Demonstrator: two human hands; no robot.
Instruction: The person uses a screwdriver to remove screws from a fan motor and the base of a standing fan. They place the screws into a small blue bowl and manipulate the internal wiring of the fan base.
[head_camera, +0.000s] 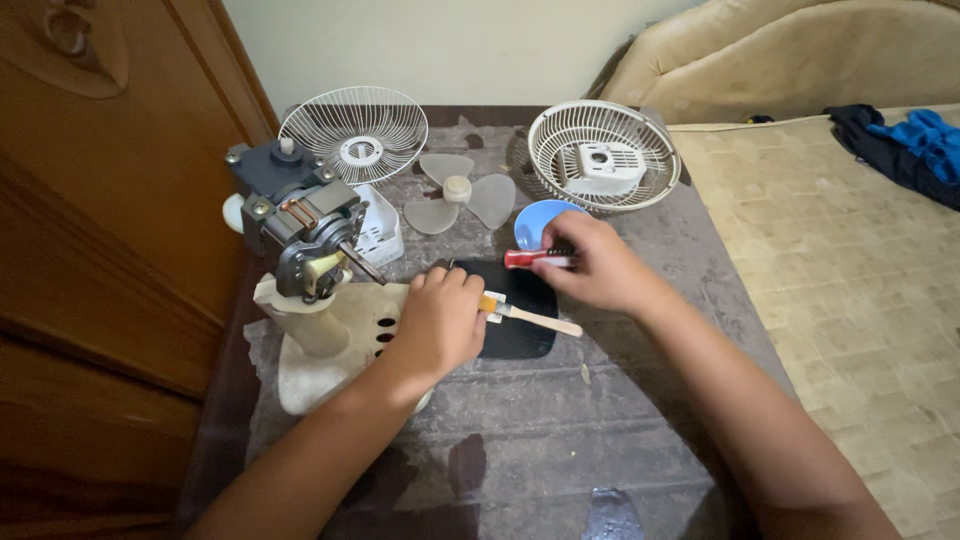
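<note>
While the left hand was closed over a small brush on the black mat, a red-handled screwdriver was gripped by the right hand at 1 o'clock, beside the blue bowl.

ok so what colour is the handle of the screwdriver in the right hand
Red, with a clear section; the head view shows the screwdriver in the right hand.

The tabletop is mottled grey-brown with darker patches. A black mat lies on it under a pale wooden brush with a yellow band. The screwdriver has a red handle, and the bowl is blue. Both fan grilles are white wire, the blade translucent grey. The motor is dark grey with copper windings, and the stand is cream.
</note>
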